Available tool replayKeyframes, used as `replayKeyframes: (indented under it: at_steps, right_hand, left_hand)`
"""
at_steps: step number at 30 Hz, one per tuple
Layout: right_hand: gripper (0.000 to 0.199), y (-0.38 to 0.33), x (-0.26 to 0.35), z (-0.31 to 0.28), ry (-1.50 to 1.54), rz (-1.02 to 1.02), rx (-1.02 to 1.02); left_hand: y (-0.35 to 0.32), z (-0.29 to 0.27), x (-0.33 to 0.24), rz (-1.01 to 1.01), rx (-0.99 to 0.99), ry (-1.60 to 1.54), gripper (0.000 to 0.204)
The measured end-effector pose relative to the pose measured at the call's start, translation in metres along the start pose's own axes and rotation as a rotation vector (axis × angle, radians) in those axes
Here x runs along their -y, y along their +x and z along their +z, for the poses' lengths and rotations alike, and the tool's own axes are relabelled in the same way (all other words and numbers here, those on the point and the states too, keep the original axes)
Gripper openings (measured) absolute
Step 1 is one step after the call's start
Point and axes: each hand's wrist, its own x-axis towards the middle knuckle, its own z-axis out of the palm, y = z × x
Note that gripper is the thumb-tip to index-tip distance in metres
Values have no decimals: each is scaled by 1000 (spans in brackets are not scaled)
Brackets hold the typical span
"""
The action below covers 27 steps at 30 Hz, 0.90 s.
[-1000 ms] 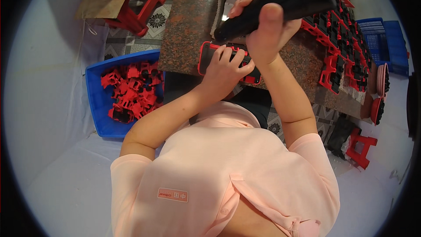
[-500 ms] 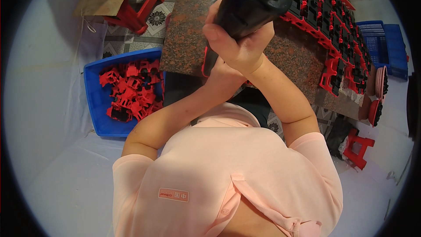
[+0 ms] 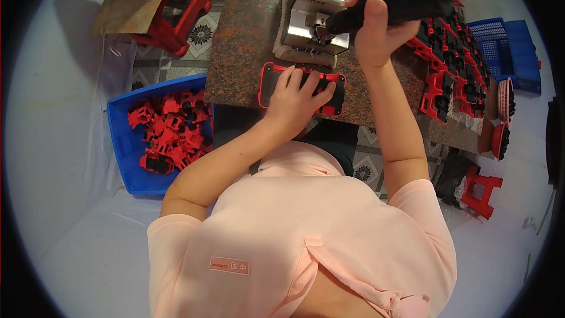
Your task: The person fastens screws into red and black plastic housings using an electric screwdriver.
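My left hand (image 3: 297, 103) lies over a flat red and black plastic part (image 3: 270, 82) at the table's front edge. Its fingers are spread across the part's top and hide the middle of it. To the right and higher, my right hand (image 3: 376, 41) is wrapped round a black electric screwdriver (image 3: 391, 7), held tilted with its cord trailing right. The driver's tip end points left and down at the front of a silver box-shaped screw feeder (image 3: 297, 32). Whether the tip touches the feeder I cannot tell.
Rows of red and black parts (image 3: 438, 97) cover the table's right side. A blue bin (image 3: 118, 135) of red pieces stands left of the speckled stone table (image 3: 235, 41). Blue crates (image 3: 521, 53) and a red stool (image 3: 482, 191) are at the right; another red stool (image 3: 191, 9) is far left.
My hands have separated. The screwdriver has swung up and right, from near upright over the red and black part to tilted at the screw feeder. My left hand now lies spread on the part.
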Motion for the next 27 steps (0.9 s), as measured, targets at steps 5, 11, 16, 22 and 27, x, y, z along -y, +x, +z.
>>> replayKeyframes:
  at_steps: [5, 11, 16, 22, 27]
  right_hand:
    - [39, -15, -6, -1, 36, 31, -51]
    - [37, -18, -10, 6, 24, 19, -105]
    - [36, 13, 0, 17, 80, 332, -134]
    - [41, 1, 42, 43, 384, 337, -90]
    - [67, -27, 77, 71, 401, 414, 56]
  left_hand:
    - [0, 2, -1, -7, -9, 1, 60]
    - [-1, 2, -2, -17, 4, -5, 61]
    - [-2, 0, 1, -24, 12, -22, 60]
    - [0, -1, -2, 0, 1, 12, 44]
    - [-4, 7, 0, -59, -199, -198, 45]
